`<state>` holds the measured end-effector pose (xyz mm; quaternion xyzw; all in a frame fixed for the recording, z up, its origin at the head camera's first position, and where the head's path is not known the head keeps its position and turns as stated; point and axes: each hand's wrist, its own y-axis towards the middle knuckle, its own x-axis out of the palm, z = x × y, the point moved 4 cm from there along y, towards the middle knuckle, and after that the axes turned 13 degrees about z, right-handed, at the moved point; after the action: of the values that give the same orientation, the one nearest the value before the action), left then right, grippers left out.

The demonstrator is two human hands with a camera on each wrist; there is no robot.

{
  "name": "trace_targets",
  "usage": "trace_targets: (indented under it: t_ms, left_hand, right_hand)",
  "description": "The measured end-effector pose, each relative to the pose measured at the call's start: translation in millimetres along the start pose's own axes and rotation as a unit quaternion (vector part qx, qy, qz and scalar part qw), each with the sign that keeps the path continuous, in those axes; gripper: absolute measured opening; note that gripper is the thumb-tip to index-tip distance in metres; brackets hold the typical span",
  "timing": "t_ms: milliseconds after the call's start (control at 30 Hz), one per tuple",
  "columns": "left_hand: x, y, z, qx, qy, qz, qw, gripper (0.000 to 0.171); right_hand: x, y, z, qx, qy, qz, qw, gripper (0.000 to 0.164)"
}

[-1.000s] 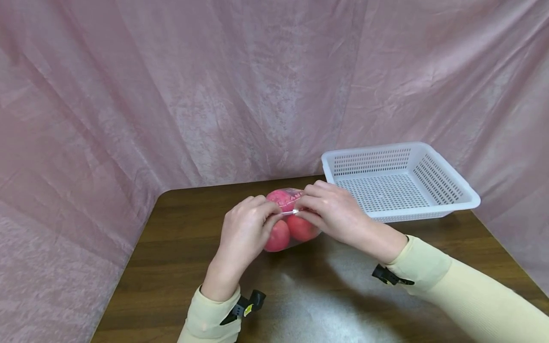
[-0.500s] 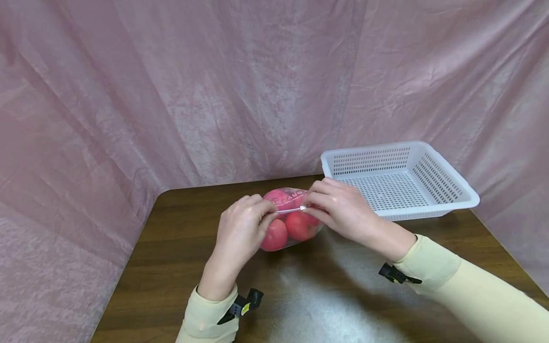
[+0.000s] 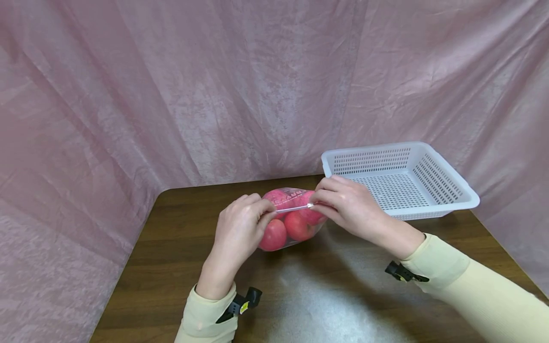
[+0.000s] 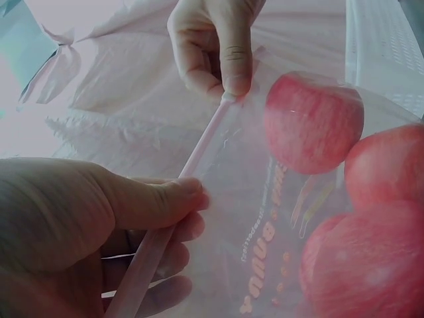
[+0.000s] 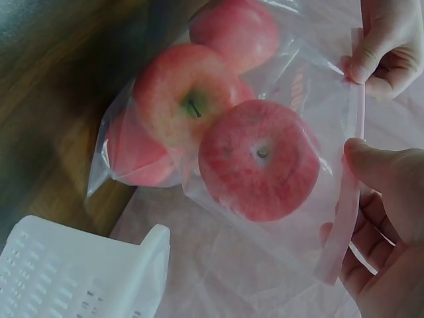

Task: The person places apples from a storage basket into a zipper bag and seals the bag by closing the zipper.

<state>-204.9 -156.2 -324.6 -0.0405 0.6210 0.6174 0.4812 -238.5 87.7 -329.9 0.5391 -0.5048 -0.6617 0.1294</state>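
A clear zip bag with pink print holds several red apples. Its pink zip strip runs along the top between my two hands. With thumb and fingers my left hand pinches the strip at its left part; in the left wrist view the strip passes across those curled fingers. Further along, my right hand pinches the small white slider on the strip between thumb and forefinger. The right wrist view shows the apples through the film, one with its stem turned to the camera.
A white perforated plastic basket stands at the back right of the brown wooden table, just behind my right hand. Pink cloth hangs behind the table.
My right hand has moved to the right along the strip with the slider, and more of the strip shows between the hands. My left hand and the bag have shifted slightly left.
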Motion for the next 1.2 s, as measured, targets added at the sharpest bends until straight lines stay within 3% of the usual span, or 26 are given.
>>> trace_targets:
  t_ms: [1200]
  left_hand:
    - [-3.8,-1.7,-9.8,-0.020,0.001,-0.014,0.9997,0.016]
  right_hand:
    - [-24,-14,23,0.028,-0.025,0.003,0.999,0.021]
